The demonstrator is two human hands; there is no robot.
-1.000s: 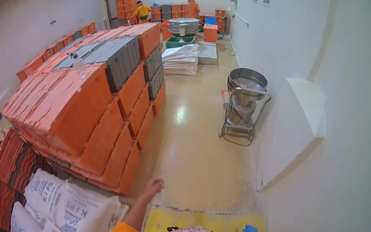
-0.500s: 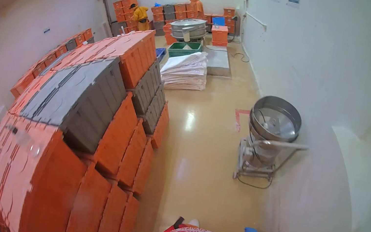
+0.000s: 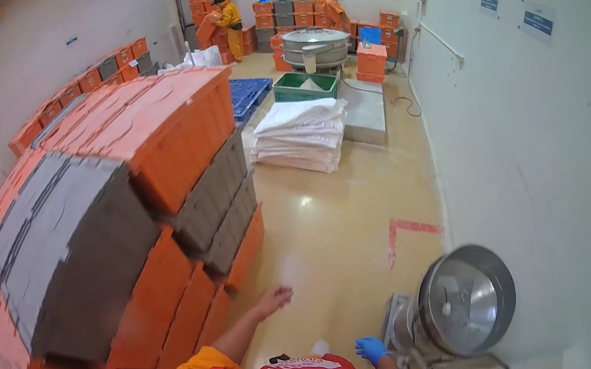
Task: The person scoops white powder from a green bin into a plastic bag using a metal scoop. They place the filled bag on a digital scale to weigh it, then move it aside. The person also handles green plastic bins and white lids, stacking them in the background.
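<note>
My bare left hand [image 3: 273,301] is held out over the floor, right of the crate stack, fingers apart and nothing in them. My right hand [image 3: 371,349], in a blue glove, hangs lower with its fingers loosely spread; nothing shows in it. Nearest to that hand is a steel machine with a wide round bowl [image 3: 468,302] on a wheeled base, apparently not touched. On my left rises a tall stack of lidded crates, with an orange crate [image 3: 185,157] and a grey crate [image 3: 107,246] facing me.
Ahead lie a pile of white sacks [image 3: 299,142], a green crate [image 3: 304,90], a blue pallet [image 3: 248,95] and a large round steel machine [image 3: 316,46]. A co-worker in yellow [image 3: 231,23] handles orange crates at the back. A white wall [image 3: 521,161] bounds the right side.
I have moved forward along the stack, so the sacks and the steel bowl are nearer. My left hand has come into view. My right hand has swung inward, beside the wheeled machine.
</note>
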